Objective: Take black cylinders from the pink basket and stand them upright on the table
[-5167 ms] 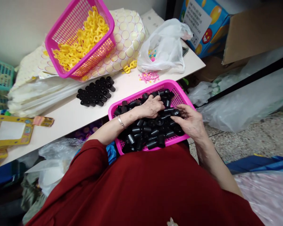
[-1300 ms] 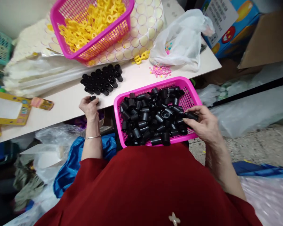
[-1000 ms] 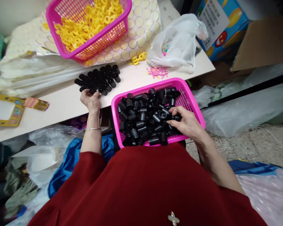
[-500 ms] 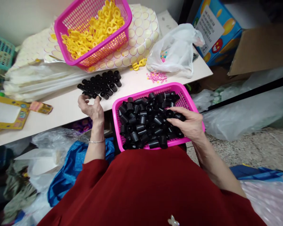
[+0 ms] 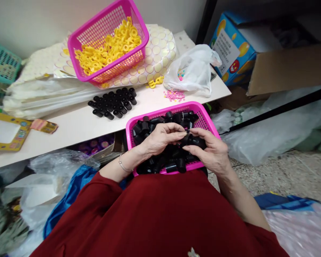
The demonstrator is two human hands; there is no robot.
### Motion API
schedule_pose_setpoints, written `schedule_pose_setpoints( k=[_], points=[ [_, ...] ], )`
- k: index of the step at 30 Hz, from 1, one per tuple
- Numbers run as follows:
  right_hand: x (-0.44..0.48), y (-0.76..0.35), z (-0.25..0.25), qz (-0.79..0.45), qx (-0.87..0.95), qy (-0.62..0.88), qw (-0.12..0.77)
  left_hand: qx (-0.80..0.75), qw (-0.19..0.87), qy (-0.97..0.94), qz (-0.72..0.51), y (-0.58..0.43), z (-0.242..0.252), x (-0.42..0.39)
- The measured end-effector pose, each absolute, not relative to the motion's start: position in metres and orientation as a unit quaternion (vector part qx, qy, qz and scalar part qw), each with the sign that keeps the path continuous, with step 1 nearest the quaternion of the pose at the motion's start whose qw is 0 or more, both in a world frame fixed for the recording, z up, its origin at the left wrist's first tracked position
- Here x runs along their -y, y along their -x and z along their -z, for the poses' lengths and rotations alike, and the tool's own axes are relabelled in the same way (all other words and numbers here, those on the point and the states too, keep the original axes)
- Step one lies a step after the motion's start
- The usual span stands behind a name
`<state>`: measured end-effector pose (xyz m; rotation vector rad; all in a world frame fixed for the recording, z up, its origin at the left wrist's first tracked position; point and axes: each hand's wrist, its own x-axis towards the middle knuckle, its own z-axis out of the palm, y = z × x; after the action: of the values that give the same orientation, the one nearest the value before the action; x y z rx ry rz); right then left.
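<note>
A pink basket (image 5: 200,115) full of black plastic tubes (image 5: 173,164) rests on my lap against the table edge. Both hands meet over its middle. My right hand (image 5: 210,151) is closed around several black tubes. My left hand (image 5: 160,137) has its fingers curled and pinches at a black tube (image 5: 187,132) sticking out of the right hand. A cluster of black tubes (image 5: 113,103) lies in rows on the white table (image 5: 75,125).
A second pink basket (image 5: 107,26) of yellow rings sits tilted on patterned sheets at the back. A white plastic bag (image 5: 192,71), pink beads (image 5: 174,95), a teal basket (image 5: 1,67) and a yellow card (image 5: 8,132) lie on the table. Boxes and bags crowd the right.
My left hand has left the tube cluster on the table and come back over the lap basket to meet the right hand. The right hand stayed in the basket, still gripping tubes.
</note>
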<state>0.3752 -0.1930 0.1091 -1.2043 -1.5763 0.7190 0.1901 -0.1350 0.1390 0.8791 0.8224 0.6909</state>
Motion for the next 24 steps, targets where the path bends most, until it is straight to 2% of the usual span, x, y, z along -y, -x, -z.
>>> schedule_pose_setpoints(
  k=[9, 17, 24],
  points=[
    [0.191, -0.383, -0.105, -0.292, 0.717, 0.490, 0.401, -0.416, 0.706, -0.474, -0.323, -0.191, -0.139, 0.140],
    [0.191, -0.381, -0.106, -0.347, 0.669, 0.502, 0.425, -0.439, 0.694, -0.440, -0.364, -0.192, -0.128, 0.135],
    [0.191, -0.381, -0.099, -0.347, 0.672, 0.504, 0.417, -0.447, 0.687, -0.457, -0.345, -0.189, -0.131, 0.135]
  ],
)
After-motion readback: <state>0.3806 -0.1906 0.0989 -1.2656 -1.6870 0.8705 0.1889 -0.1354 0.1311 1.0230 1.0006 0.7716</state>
